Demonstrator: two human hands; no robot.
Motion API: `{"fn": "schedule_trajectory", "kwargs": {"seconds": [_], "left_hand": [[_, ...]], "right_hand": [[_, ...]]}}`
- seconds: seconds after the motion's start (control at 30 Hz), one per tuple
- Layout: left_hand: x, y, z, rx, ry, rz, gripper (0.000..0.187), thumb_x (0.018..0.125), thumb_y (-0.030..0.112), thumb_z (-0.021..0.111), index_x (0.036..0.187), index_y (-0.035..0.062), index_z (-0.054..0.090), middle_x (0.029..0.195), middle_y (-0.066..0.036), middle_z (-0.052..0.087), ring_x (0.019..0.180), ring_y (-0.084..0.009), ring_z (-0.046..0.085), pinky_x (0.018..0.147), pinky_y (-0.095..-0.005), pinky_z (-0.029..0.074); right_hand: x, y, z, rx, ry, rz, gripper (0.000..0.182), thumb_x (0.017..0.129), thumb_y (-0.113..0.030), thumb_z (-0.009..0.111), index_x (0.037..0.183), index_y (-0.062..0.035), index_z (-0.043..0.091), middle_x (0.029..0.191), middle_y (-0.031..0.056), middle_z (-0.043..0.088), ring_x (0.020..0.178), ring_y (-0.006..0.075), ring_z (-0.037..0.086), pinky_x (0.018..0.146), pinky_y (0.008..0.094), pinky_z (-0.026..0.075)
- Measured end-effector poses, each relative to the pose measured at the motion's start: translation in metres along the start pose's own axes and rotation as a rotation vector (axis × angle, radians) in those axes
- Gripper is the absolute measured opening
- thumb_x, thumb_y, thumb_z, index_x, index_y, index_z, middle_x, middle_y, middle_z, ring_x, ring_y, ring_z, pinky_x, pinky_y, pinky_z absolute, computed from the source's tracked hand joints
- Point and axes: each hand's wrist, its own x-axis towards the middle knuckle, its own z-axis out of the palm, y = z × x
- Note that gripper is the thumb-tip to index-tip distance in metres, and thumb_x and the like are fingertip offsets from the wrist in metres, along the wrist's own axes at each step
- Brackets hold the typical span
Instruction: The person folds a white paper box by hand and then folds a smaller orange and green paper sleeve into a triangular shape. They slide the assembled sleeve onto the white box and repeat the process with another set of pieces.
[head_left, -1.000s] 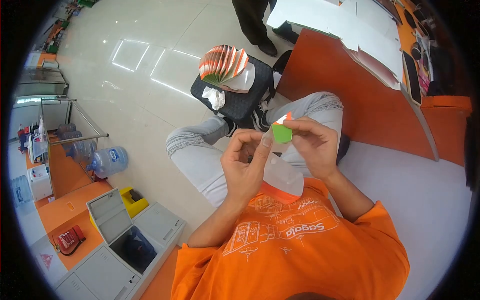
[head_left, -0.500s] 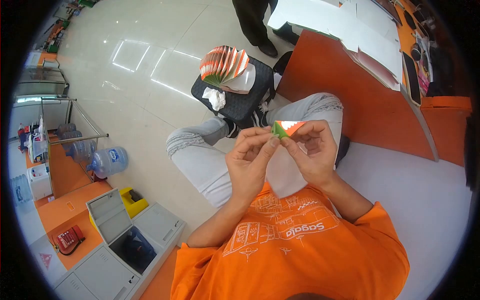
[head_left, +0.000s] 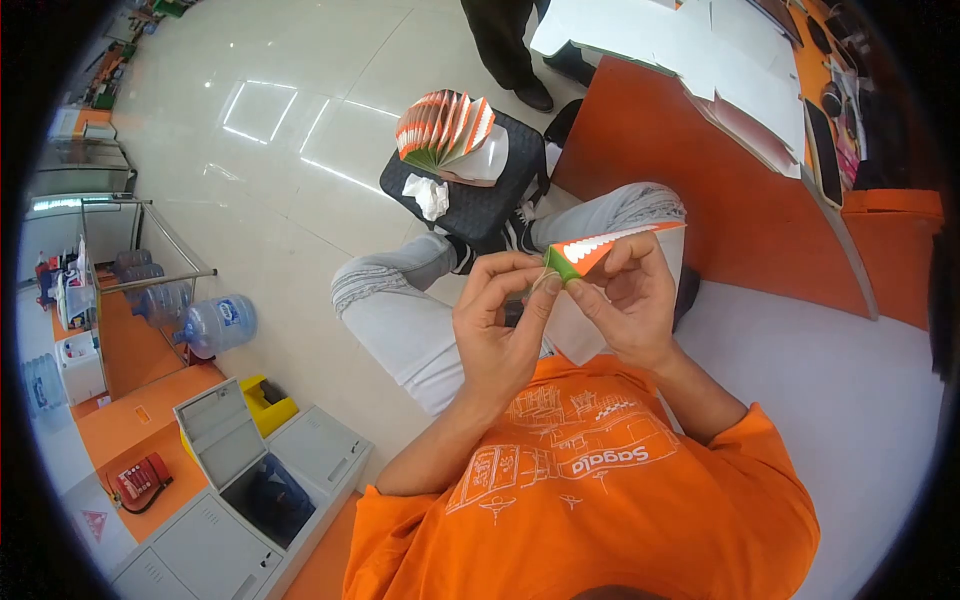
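Note:
Above my lap, a folded paper piece (head_left: 590, 252) in orange, white and green is pinched between my two hands. My left hand (head_left: 505, 305) has its thumb and fingertips closed at the green corner, where a thin pale strand shows. My right hand (head_left: 630, 300) grips the orange part, with its thumb on the lower edge. Beyond my knees, a fan of pleated orange and green paper (head_left: 440, 130) lies on a black woven stool (head_left: 480, 212), beside a crumpled white tissue (head_left: 427, 197).
A desk (head_left: 720, 190) with papers (head_left: 690, 50) and a phone (head_left: 822, 150) stands at the right. Another person's dark-trousered leg (head_left: 500, 45) is beyond the stool. Water bottles (head_left: 218, 325) and an open locker (head_left: 265, 500) are at the left.
The folded paper has turned in my hands, and a longer orange and white side now extends to the right above my right hand. The pale flap below it has shifted.

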Motion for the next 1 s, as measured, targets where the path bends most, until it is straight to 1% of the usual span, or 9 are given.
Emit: {"fn": "schedule_trajectory", "kwargs": {"seconds": [0.2, 0.3, 0.37, 0.53, 0.67, 0.77, 0.9, 0.97, 1.0], "left_hand": [[0.003, 0.006, 0.003, 0.106, -0.015, 0.069, 0.011, 0.092, -0.008, 0.074, 0.103, -0.0063, 0.072, 0.116, -0.012, 0.062, 0.107, -0.0179, 0.063, 0.092, -0.0291, 0.053], [0.005, 0.010, 0.005, 0.078, -0.006, 0.049, 0.010, 0.092, -0.007, 0.074, 0.102, -0.0063, 0.071, 0.116, -0.011, 0.062, 0.105, -0.0168, 0.064, 0.091, -0.0283, 0.053], [0.009, 0.013, 0.005, 0.005, -0.006, -0.034, 0.009, 0.093, -0.006, 0.074, 0.100, -0.0068, 0.071, 0.114, -0.011, 0.063, 0.100, -0.0151, 0.065, 0.087, -0.0268, 0.054], [0.015, 0.018, -0.001, 0.036, -0.026, -0.028, 0.004, 0.093, -0.006, 0.073, 0.096, -0.0071, 0.070, 0.111, -0.011, 0.063, 0.095, -0.0132, 0.065, 0.081, -0.0260, 0.055], [0.017, 0.024, -0.003, -0.007, -0.052, -0.119, 0.005, 0.094, -0.005, 0.073, 0.092, -0.0069, 0.069, 0.109, -0.011, 0.062, 0.089, -0.0117, 0.064, 0.075, -0.0257, 0.055], [0.019, 0.028, 0.000, -0.036, -0.047, -0.122, 0.006, 0.094, -0.005, 0.073, 0.091, -0.0076, 0.068, 0.108, -0.010, 0.062, 0.084, -0.0108, 0.062, 0.070, -0.0253, 0.054], [0.014, 0.026, -0.002, -0.068, -0.031, -0.149, 0.006, 0.094, -0.005, 0.073, 0.091, -0.0057, 0.068, 0.108, -0.010, 0.063, 0.084, -0.0104, 0.062, 0.070, -0.0248, 0.053], [0.019, 0.026, -0.002, 0.047, -0.019, -0.086, 0.005, 0.095, -0.003, 0.073, 0.092, -0.0036, 0.069, 0.107, -0.010, 0.065, 0.084, -0.0095, 0.062, 0.071, -0.0239, 0.052], [0.019, 0.023, -0.005, 0.079, -0.032, -0.114, 0.004, 0.095, -0.003, 0.073, 0.093, -0.0029, 0.069, 0.107, -0.010, 0.066, 0.086, -0.0106, 0.062, 0.074, -0.0244, 0.052]], "right_hand": [[0.002, 0.001, 0.005, 0.108, 0.024, 0.000, 0.036, 0.093, 0.011, 0.068, 0.112, -0.0058, 0.042, 0.116, 0.0095, 0.060, 0.110, 0.0140, 0.065, 0.095, 0.0318, 0.056], [0.003, -0.001, 0.008, 0.112, 0.042, -0.014, 0.037, 0.093, 0.010, 0.068, 0.112, -0.0066, 0.042, 0.116, 0.0090, 0.059, 0.110, 0.0140, 0.065, 0.096, 0.0319, 0.055], [0.004, -0.001, 0.008, 0.113, 0.041, -0.017, 0.037, 0.093, 0.010, 0.069, 0.111, -0.0069, 0.042, 0.115, 0.0086, 0.059, 0.110, 0.0139, 0.065, 0.096, 0.0320, 0.055], [0.008, 0.002, 0.009, 0.071, 0.040, -0.072, 0.038, 0.091, 0.011, 0.070, 0.109, -0.0077, 0.042, 0.112, 0.0073, 0.058, 0.108, 0.0134, 0.064, 0.095, 0.0326, 0.056], [0.010, -0.001, 0.007, 0.084, 0.008, -0.052, 0.038, 0.091, 0.011, 0.071, 0.107, -0.0080, 0.043, 0.110, 0.0062, 0.058, 0.106, 0.0127, 0.064, 0.095, 0.0329, 0.056], [0.010, -0.004, 0.006, 0.076, -0.009, -0.016, 0.037, 0.091, 0.011, 0.071, 0.107, -0.0081, 0.043, 0.108, 0.0059, 0.058, 0.106, 0.0124, 0.064, 0.095, 0.0330, 0.056], [0.012, -0.008, 0.006, 0.041, -0.041, -0.023, 0.035, 0.091, 0.011, 0.071, 0.105, -0.0078, 0.045, 0.108, 0.0053, 0.058, 0.104, 0.0118, 0.063, 0.095, 0.0318, 0.055], [0.007, 0.004, 0.005, 0.025, -0.029, -0.011, 0.033, 0.091, 0.010, 0.072, 0.105, -0.0077, 0.047, 0.108, 0.0049, 0.058, 0.104, 0.0117, 0.063, 0.094, 0.0309, 0.055], [0.009, 0.007, 0.000, -0.004, -0.016, -0.008, 0.032, 0.092, 0.008, 0.072, 0.104, -0.0075, 0.048, 0.108, 0.0045, 0.058, 0.103, 0.0116, 0.062, 0.093, 0.0300, 0.054]]}}
